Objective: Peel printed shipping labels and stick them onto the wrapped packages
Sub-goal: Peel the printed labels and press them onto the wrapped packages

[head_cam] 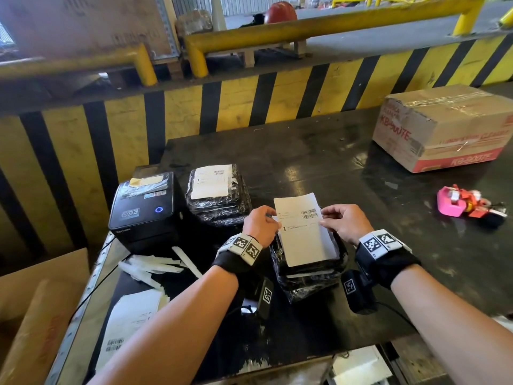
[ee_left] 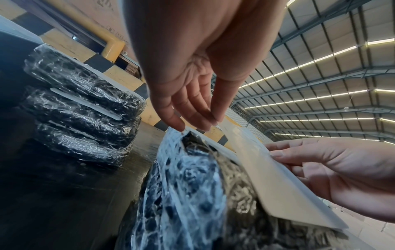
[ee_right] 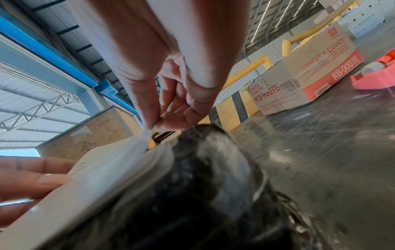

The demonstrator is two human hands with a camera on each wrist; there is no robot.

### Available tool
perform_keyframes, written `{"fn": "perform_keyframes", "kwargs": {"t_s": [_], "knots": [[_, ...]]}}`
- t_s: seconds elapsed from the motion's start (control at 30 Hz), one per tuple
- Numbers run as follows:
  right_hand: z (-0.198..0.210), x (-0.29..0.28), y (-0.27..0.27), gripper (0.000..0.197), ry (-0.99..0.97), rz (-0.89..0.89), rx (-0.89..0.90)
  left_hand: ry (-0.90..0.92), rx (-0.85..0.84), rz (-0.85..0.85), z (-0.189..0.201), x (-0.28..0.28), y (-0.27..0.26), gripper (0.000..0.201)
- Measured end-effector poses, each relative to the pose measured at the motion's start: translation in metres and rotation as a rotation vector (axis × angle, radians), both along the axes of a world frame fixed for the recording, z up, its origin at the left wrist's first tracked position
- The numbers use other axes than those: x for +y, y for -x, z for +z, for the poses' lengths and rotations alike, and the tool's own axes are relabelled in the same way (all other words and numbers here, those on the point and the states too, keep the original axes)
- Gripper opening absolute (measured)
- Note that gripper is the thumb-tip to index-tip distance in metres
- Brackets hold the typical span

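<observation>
Both hands hold a white shipping label [head_cam: 302, 234] with barcodes, tilted over the near stack of black film-wrapped packages [head_cam: 311, 282]. My left hand [head_cam: 276, 222] pinches the label's left edge and my right hand [head_cam: 324, 220] pinches its right edge. In the left wrist view the left hand [ee_left: 198, 126] meets the label [ee_left: 267, 177] above the package [ee_left: 192, 194]. In the right wrist view the right hand [ee_right: 152, 128] nips a corner of the label [ee_right: 107, 177] over the package [ee_right: 213, 169]. A second stack [head_cam: 219, 201] to the left carries a label on top.
A black label printer [head_cam: 144, 209] stands at the left, with peeled backing strips [head_cam: 150, 266] and a printed sheet [head_cam: 130, 323] in front of it. A cardboard box [head_cam: 444, 126] and a pink tape dispenser [head_cam: 455, 204] sit at the right. A yellow-black barrier [head_cam: 277, 95] runs behind the dark table [head_cam: 333, 168].
</observation>
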State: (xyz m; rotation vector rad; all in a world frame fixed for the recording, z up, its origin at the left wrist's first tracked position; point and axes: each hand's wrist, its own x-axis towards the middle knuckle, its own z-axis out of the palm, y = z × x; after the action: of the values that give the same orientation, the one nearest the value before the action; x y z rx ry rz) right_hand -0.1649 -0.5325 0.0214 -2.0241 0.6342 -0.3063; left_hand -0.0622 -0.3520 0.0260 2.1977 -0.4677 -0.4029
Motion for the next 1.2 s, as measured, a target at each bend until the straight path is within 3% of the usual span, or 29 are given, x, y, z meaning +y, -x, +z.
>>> {"fn": "perform_keyframes", "kwargs": {"t_s": [0.4,0.57,0.77,0.9,1.0,1.1,1.2], "knots": [[-0.008,0.002,-0.004,0.028,0.066,-0.023,0.01,-0.032,-0.037,0.036,-0.003,-0.002,0.004,0.027],[-0.014,0.009,-0.003,0.03,0.177,-0.038,-0.001,-0.088,-0.075,0.041,0.001,-0.007,0.009,0.031],[-0.016,0.014,-0.002,0.035,0.331,-0.074,0.122,-0.238,-0.245,-0.022,0.004,-0.004,0.015,0.034],[-0.011,0.013,-0.001,0.033,0.394,0.028,0.192,-0.324,-0.367,-0.34,0.009,0.011,0.027,0.054],[0.0,0.016,-0.012,0.034,0.504,0.137,0.124,-0.537,-0.391,-0.57,-0.001,0.025,0.036,0.063],[0.017,0.033,-0.034,0.041,0.607,0.363,0.108,-0.638,-0.432,-0.625,-0.012,0.033,0.036,0.066],[0.024,0.052,-0.054,0.034,0.663,0.584,0.262,-0.635,-0.447,-0.622,-0.015,0.034,0.034,0.066]]}}
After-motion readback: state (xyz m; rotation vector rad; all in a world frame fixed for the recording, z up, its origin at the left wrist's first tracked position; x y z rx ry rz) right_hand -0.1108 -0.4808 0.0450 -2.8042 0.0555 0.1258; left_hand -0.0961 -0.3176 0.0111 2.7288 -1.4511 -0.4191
